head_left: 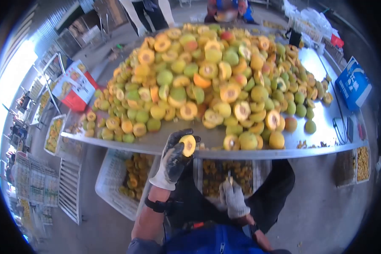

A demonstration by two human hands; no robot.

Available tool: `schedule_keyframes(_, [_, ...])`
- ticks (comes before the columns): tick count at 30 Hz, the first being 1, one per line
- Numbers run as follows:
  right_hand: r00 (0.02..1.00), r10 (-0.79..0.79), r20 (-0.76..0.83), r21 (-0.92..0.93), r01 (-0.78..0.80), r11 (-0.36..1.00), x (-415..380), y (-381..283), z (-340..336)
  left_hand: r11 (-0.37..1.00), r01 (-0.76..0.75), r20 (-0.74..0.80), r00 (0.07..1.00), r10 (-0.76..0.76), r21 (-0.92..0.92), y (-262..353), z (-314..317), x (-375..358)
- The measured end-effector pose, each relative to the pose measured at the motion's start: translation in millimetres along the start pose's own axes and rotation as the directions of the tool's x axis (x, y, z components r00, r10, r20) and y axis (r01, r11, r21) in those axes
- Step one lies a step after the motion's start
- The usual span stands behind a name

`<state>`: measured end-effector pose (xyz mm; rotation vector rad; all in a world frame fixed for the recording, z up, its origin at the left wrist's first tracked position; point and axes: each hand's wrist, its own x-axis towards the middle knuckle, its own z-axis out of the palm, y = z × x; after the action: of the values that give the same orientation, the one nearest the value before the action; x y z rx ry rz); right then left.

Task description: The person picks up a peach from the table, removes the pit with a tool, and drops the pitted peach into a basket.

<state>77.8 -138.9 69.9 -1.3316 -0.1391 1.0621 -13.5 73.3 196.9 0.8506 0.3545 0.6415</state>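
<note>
My left hand, in a dark-coated glove, is closed around a peach half just in front of the table's near edge. The cut face shows yellow flesh with a darker middle. Lower down, my right hand wears a pale glove and is closed on a small thin tool, whose tip points up; its exact kind is hard to make out. Beneath that hand is a crate with brown pits or scraps. A large heap of whole and halved peaches covers much of the metal table.
A white basket with brownish pieces stands left of my legs. Blue box and red-white box sit at the table's ends. A cable lies on the right. Across the table are two people. Another crate stands right.
</note>
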Motion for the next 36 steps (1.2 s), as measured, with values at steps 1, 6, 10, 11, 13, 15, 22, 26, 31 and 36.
schedule_keyframes(1, [0.999, -0.012, 0.034, -0.111, 0.015, 0.994, -1, -12, 3, 0.98, -0.035, -0.048, 0.998, 0.046, 0.197, -6, 8, -15])
schedule_keyframes(6, [0.899, -0.341, 0.275, -0.674, 0.433, 0.598, -31, -63, 28, 0.832, -0.096, -0.159, 0.963, 0.215, 0.547, -67, -17, -40])
schedule_keyframes(10, [0.927, -0.28, 0.251, -0.689, 0.374, 0.621, -41, -100, 61, 0.939, -0.222, -0.098, 0.962, 0.255, 0.261, -62, 11, -42])
schedule_keyframes(11, [0.935, -0.249, 0.253, -0.703, 0.355, 0.616, -41, -105, 66, 0.965, -0.199, -0.121, 0.968, 0.221, 0.168, -66, 10, -43])
schedule_keyframes(13, [0.936, -0.234, 0.262, -0.718, 0.352, 0.601, -39, -106, 72, 0.993, -0.079, -0.235, 0.967, 0.097, 0.085, -75, 2, -41])
schedule_keyframes(15, [0.921, -0.272, 0.281, -0.716, 0.389, 0.58, -34, -98, 75, 0.98, -0.103, -0.214, 0.967, 0.139, 0.17, -77, -2, -41])
schedule_keyframes(22, [0.908, -0.276, 0.314, -0.72, 0.418, 0.555, -26, -83, 72, 0.994, -0.101, -0.267, 0.957, 0.11, 0.05, -89, -7, -43])
schedule_keyframes(26, [0.906, -0.248, 0.342, -0.699, 0.422, 0.578, -28, -84, 70, 0.997, -0.058, -0.259, 0.963, 0.069, 0.047, -103, -35, -46])
schedule_keyframes(31, [0.92, -0.201, 0.336, -0.67, 0.383, 0.635, -32, -81, 66, 0.994, 0.0, -0.093, 0.996, 0.009, 0.106, -82, -29, -42])
schedule_keyframes(36, [0.913, 0.04, 0.406, -0.399, 0.138, 0.906, -26, -72, 61, 0.943, -0.177, -0.037, 0.98, 0.195, 0.283, -95, -30, -40])
